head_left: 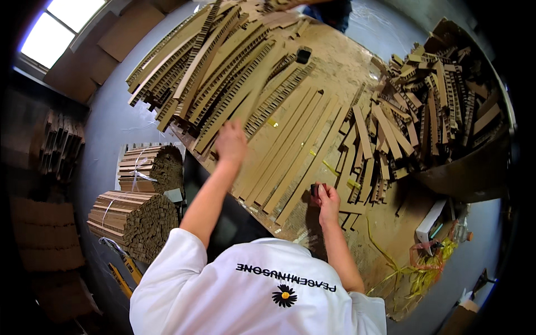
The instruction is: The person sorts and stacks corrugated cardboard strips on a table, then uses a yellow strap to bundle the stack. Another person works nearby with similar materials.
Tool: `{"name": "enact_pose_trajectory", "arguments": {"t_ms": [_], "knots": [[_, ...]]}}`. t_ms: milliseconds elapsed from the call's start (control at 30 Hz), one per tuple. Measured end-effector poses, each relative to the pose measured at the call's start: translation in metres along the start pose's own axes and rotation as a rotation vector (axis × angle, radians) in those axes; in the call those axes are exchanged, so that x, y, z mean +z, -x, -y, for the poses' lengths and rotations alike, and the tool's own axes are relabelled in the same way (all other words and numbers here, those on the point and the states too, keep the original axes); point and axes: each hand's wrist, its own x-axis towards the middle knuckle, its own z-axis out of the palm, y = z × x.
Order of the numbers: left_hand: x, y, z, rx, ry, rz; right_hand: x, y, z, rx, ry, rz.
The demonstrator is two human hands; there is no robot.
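My left hand point(231, 144) is at the near end of a heap of long cardboard strips point(223, 72) with honeycomb edges. Its fingers lie over the strips and are smeared by motion, so their grip is hidden. Close to the table's front, my right hand point(328, 204) is closed around a small black object point(314, 191), whose kind I cannot make out. Between the hands, several long flat strips point(290, 162) lie side by side on the worktable point(335, 56). A black block point(303, 55) rests on the far end of a strip.
Short cardboard pieces point(385, 128) pile up at the right, beside a big container point(469, 181) full of offcuts. Tied strip bundles point(125, 220) stand on the floor at left. Yellow strapping point(430, 273) hangs near the right corner. Another person point(332, 14) is at the far edge.
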Motion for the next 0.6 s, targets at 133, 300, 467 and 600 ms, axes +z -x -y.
{"name": "enact_pose_trajectory", "arguments": {"t_ms": [133, 300, 467, 600], "knots": [[-0.036, -0.041, 0.055, 0.096, -0.163, -0.343, 0.01, -0.004, 0.006, 0.048, -0.012, -0.028], [0.013, 0.0, 0.007, 0.237, 0.381, 0.06, 0.039, -0.02, 0.026, 0.071, -0.016, -0.046], [0.072, 0.033, -0.049, -0.026, 0.44, 0.278, 0.047, -0.047, -0.004, -0.116, 0.335, -0.055], [0.079, 0.058, -0.036, -0.062, 0.381, 0.264, 0.093, -0.018, 0.025, 0.189, 0.01, 0.079]]}}
